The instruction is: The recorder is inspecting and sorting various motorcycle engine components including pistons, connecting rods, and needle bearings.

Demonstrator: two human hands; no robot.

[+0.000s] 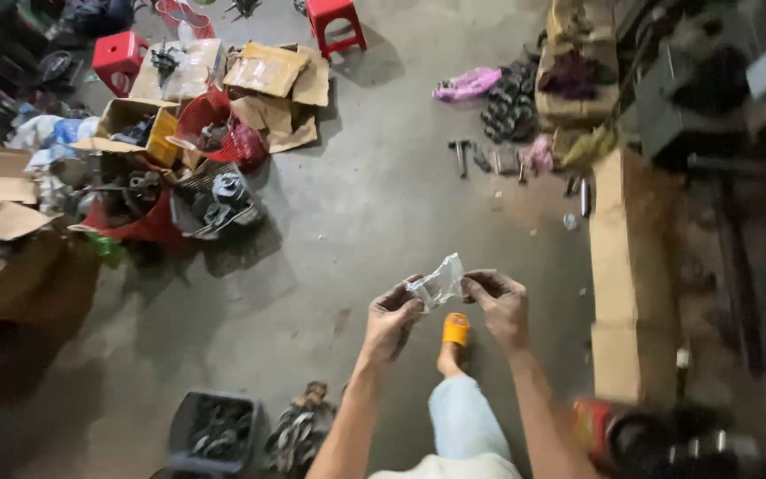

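Clutter on the concrete floor [374, 204] around me.

Off to my upper left, two red plastic stools [119, 58] stand well apart, with flattened cardboard pieces [269, 73] lying between them and an open yellow-sided carton [139, 124] just below. Beside that sit red baskets [223, 133] holding dark metal parts. Near my lower left, a grey bin [214, 430] is full of dark parts, with a small heap of scrap [299, 435] just beside it. My foot wears an orange sandal [456, 328]. To my right runs a long cardboard box [618, 266]; above it lie hammers [461, 155], a pink cloth [467, 84] and a dark pile of rings [509, 105].
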